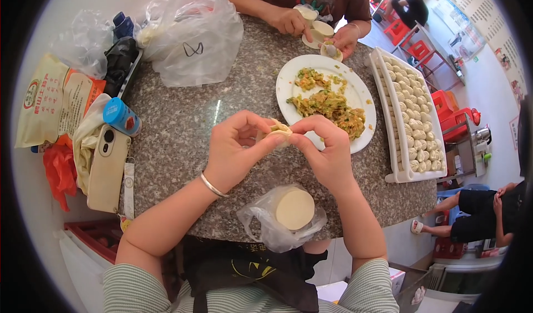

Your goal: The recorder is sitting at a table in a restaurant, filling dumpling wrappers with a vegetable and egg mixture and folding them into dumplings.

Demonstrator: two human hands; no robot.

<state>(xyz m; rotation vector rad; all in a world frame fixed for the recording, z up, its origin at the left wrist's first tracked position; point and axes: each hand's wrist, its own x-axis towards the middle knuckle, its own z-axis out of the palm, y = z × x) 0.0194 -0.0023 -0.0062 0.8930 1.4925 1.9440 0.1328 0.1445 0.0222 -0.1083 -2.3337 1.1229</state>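
Between both hands, over the middle of the table, is a partly folded dumpling [280,129] with filling showing at its top. My left hand [237,146] pinches its left edge; a silver bangle circles that wrist. My right hand [325,152] pinches the right edge between thumb and forefinger. Just beyond them, a white oval plate [286,75] carries a chopped filling [331,109] of orange, green and brown bits. Nearer to me, a stack of round dough wrappers [295,208] lies on a clear plastic bag [258,218].
At right, a white tray [395,171] holds rows of pleated dumplings [413,116]. Across the table, a co-worker's hands [341,38] hold a wrapper and a spoon. A large plastic bag [194,41], phone [109,171] and blue-lidded container [121,116] sit at left.
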